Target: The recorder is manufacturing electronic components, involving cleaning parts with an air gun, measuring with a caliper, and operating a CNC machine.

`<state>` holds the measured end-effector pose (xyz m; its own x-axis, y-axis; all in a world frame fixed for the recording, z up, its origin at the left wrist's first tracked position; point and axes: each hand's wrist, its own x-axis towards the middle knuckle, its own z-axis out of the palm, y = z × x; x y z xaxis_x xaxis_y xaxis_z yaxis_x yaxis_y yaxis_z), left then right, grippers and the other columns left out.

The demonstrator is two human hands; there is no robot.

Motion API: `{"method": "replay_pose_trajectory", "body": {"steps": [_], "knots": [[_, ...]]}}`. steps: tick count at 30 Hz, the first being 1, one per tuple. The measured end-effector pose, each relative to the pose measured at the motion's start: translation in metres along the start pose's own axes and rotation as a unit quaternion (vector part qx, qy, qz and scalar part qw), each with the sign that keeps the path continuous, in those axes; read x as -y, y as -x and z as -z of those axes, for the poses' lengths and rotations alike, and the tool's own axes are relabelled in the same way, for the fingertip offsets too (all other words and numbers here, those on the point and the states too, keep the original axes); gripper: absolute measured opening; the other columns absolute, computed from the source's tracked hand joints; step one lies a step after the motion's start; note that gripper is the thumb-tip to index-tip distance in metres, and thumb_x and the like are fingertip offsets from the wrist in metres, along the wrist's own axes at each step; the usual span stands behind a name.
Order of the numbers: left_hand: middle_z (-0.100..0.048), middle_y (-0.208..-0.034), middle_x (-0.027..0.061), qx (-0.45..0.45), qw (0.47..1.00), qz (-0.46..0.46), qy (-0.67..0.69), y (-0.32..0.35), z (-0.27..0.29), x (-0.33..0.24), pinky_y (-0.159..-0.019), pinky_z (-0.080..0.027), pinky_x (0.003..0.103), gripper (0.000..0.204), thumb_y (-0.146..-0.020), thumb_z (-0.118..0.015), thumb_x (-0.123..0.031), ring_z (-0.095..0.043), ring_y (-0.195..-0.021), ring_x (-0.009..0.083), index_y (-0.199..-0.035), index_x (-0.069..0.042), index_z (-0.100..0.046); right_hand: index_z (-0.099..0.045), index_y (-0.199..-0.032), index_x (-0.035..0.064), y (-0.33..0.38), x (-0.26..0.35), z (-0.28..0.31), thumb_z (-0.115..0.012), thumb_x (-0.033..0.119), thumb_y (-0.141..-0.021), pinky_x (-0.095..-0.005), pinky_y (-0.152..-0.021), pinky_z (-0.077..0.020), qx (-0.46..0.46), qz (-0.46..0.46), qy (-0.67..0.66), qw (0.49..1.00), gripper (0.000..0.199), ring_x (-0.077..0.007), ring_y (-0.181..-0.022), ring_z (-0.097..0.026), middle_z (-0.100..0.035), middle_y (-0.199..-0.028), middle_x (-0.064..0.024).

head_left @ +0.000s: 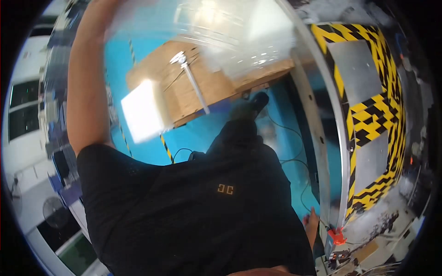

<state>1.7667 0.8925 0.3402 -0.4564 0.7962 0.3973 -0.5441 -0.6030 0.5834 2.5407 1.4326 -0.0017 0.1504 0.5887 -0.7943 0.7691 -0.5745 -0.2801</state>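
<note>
My left arm [87, 87] is raised along the left side. My left hand [108, 7] is smeared and partly cut off at the top edge, so its fingers do not show. Right beside it a large sheet or bag of clear plastic [239, 34] spreads across the top, blurred and shiny; whether the hand grips it I cannot tell. Low on the right, my right hand [312, 225] shows past my dark shirt, fingers apart, with nothing visible in them. It is close to a grey box with an orange-red top [337, 237].
A brown cardboard box [207, 87] stands on the blue floor, with a metal rod-like tool [195, 87] and a white block [145, 110] on it. To the right runs a metal frame edge [338, 138] beside panels with yellow-black striped tape [375, 119]. A thin cable [301, 161] loops over the floor.
</note>
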Motion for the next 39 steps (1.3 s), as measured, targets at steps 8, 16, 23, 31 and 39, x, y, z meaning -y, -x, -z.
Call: {"method": "replay_pose_trajectory", "body": {"steps": [8,16,23,31,39], "knots": [[-0.067,-0.111,0.0116,-0.606,0.597,0.061,-0.522,0.322,-0.065,-0.047,-0.071,-0.048,0.029,0.040,-0.092,-0.058,-0.017,-0.066,-0.091,0.0187,-0.129,-0.003,-0.051,-0.059,-0.118,0.0003,0.043,0.038,0.080,-0.071,0.039,-0.077,-0.0409,-0.069,-0.0493,-0.312,0.298,-0.032,0.901,0.058,-0.0272,-0.079,-0.062,-0.068,-0.093,-0.0169],[-0.063,-0.118,0.0176,-0.706,0.658,0.077,-0.251,0.609,0.037,0.050,-0.078,-0.054,0.038,0.047,-0.094,-0.055,-0.013,-0.065,-0.096,0.0260,-0.138,-0.005,-0.041,-0.062,-0.118,0.0020,0.160,0.110,0.028,-0.061,0.034,-0.084,-0.0437,-0.074,-0.0531,-0.365,0.414,-0.089,0.829,0.047,-0.0283,-0.095,-0.065,-0.067,-0.112,-0.0148],[-0.054,-0.129,0.0312,-0.657,0.401,0.402,-0.496,0.681,0.120,0.097,-0.105,-0.042,0.044,0.076,-0.077,-0.072,-0.021,-0.053,-0.123,0.0391,-0.139,0.006,-0.038,-0.059,-0.119,0.0042,0.362,0.208,-0.070,-0.051,0.035,-0.099,-0.0252,-0.062,-0.0465,-0.096,0.536,0.044,0.838,0.038,-0.0103,-0.082,-0.058,-0.067,-0.103,-0.0056],[-0.060,-0.121,0.0115,-0.404,0.726,0.167,-0.531,0.240,0.080,0.072,-0.079,-0.049,0.030,0.046,-0.090,-0.058,-0.014,-0.059,-0.103,0.0186,-0.134,-0.005,-0.049,-0.049,-0.128,0.0023,0.575,0.214,-0.104,-0.067,0.039,-0.087,-0.0368,-0.078,-0.0507,-0.007,0.553,0.290,0.781,0.058,-0.0233,-0.089,-0.064,-0.065,-0.103,-0.0107],[-0.063,-0.100,0.0023,-0.332,0.787,0.155,-0.497,0.022,0.071,0.136,-0.069,-0.047,0.028,0.022,-0.081,-0.051,-0.004,-0.059,-0.084,0.0127,-0.100,-0.007,-0.062,-0.052,-0.115,0.0031,0.489,0.190,-0.167,-0.071,0.044,-0.084,-0.0439,-0.076,-0.0509,0.213,0.471,0.304,0.801,0.054,-0.0421,-0.087,-0.065,-0.066,-0.089,-0.0233]]}}
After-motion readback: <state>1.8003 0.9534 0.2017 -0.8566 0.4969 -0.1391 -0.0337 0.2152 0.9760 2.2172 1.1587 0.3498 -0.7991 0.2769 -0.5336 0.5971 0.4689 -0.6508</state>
